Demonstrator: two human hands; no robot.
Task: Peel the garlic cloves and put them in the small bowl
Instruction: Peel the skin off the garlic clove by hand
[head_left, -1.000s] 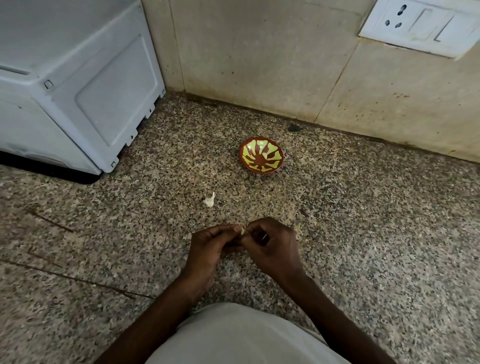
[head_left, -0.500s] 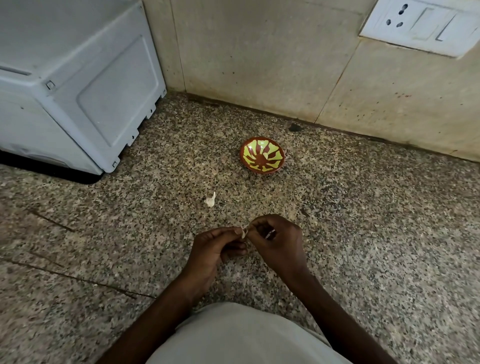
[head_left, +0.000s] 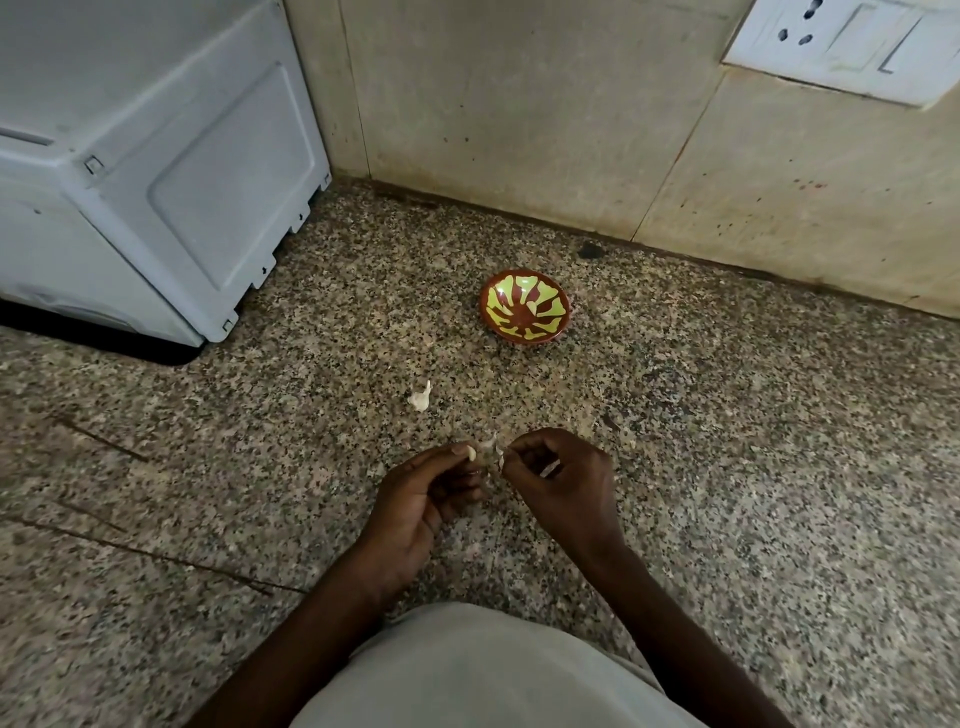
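Two bare hands meet low in the middle of the frame, over a speckled granite counter (head_left: 727, 467) that fills most of the view. Largest after it is a pale grey appliance (head_left: 145, 171) in the upper left, standing against a beige tiled wall (head_left: 519, 104); a white socket plate (head_left: 852, 47) sits on that wall in the upper right corner. At the bottom edge a light garment (head_left: 483, 670) covers the person's front.

Left of centre, the left hand (head_left: 415, 509) has its fingers curled inward, thumb and forefinger pinching a small pale clove (head_left: 471, 453) at the tips. Just right of it, the right hand (head_left: 563, 480) is curled too, its thumb and forefinger nipping a thin whitish skin (head_left: 500, 460) close beside the clove. Whether that skin is joined to the clove or free of it is too small to tell. The two hands' fingertips lie near one another without clearly touching.

Above the hands, near mid-frame, a brown bowl (head_left: 524, 306) with a yellow-green pattern rests on the counter, well apart from both hands; nothing shows inside it. Between bowl and hands, slightly left, lies a small white garlic piece (head_left: 421, 397) on the granite.
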